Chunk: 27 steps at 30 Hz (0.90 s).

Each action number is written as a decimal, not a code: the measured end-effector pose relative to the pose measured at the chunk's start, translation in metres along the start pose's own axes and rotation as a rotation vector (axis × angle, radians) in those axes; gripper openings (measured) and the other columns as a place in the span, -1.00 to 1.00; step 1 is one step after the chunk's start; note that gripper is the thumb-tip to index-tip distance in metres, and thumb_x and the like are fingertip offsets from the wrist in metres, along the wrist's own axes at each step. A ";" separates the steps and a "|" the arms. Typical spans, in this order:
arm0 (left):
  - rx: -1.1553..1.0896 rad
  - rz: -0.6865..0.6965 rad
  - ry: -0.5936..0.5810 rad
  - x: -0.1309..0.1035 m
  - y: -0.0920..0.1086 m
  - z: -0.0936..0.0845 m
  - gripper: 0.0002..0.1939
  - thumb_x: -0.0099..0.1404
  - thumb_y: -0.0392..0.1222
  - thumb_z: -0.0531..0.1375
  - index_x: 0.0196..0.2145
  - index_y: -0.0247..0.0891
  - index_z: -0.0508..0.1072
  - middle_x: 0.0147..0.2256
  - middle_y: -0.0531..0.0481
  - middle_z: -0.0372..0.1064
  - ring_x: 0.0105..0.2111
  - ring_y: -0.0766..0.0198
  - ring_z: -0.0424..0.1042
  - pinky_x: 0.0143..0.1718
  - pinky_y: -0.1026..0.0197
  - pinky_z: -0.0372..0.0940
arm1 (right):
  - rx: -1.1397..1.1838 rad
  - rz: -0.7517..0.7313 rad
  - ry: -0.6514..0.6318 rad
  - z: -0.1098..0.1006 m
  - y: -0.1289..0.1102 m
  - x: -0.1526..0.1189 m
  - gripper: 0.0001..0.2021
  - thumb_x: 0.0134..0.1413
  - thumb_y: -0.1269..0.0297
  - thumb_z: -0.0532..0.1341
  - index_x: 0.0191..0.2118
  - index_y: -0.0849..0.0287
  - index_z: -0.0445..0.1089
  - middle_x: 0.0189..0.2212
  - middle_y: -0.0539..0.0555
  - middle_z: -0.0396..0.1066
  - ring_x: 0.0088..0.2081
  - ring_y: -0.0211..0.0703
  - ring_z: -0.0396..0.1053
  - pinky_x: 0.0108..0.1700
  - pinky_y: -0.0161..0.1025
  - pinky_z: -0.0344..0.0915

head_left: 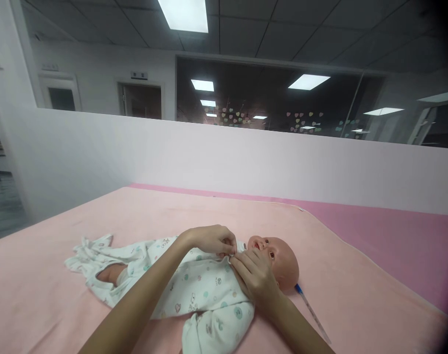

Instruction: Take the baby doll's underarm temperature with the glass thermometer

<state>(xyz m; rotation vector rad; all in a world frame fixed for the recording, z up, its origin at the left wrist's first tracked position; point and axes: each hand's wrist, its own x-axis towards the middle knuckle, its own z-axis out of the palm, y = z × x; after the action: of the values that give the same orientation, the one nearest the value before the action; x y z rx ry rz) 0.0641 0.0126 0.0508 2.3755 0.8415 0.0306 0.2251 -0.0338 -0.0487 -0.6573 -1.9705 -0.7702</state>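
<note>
A baby doll point(286, 260) lies on its back with its bald head to the right, dressed in a white baby romper point(194, 290) with small printed patterns. At the neckline, my left hand point(215, 239) is closed, its fingers pinching the romper's edge. My right hand point(256, 278) lies over the doll's neck and shoulder, and its fingertips meet the same edge close to the left ones. Whether a snap or button is between the fingers is hidden. The doll's skin shows through an opening point(111, 274) in the romper's lower part, and the leg ends lie loose at the left.
A peach sheet point(164, 211) covers the surface under the doll. Beside the head lies a thin clear tube with a blue end point(314, 314). A white partition point(216, 157) stands behind, with pink matting point(386, 241) along its base at the right.
</note>
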 end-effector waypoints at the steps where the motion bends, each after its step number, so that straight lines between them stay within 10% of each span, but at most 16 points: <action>1: -0.002 -0.002 0.000 0.000 0.000 0.000 -0.83 0.18 -0.22 0.03 -0.33 -0.30 0.38 -0.46 0.03 0.36 -0.50 0.36 0.33 -0.44 0.31 0.23 | -0.005 0.000 0.013 0.000 -0.001 0.000 -0.88 0.01 0.54 0.11 -0.36 0.23 0.35 -0.50 0.05 0.37 -0.45 -0.24 0.21 -0.35 -0.22 0.12; 27: 0.040 0.047 0.023 0.005 -0.004 0.003 -0.77 0.17 -0.26 -0.01 -0.32 -0.32 0.42 -0.50 0.02 0.36 -0.49 0.34 0.34 -0.43 0.31 0.23 | 0.002 0.065 0.108 0.001 0.000 -0.004 -0.85 -0.03 0.52 0.18 -0.29 0.20 0.38 -0.44 0.06 0.43 -0.40 -0.20 0.33 -0.32 -0.21 0.18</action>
<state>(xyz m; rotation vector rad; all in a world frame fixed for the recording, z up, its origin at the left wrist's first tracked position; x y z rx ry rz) 0.0664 0.0163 0.0451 2.4359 0.8040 0.0602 0.2269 -0.0338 -0.0527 -0.6618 -1.8433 -0.7487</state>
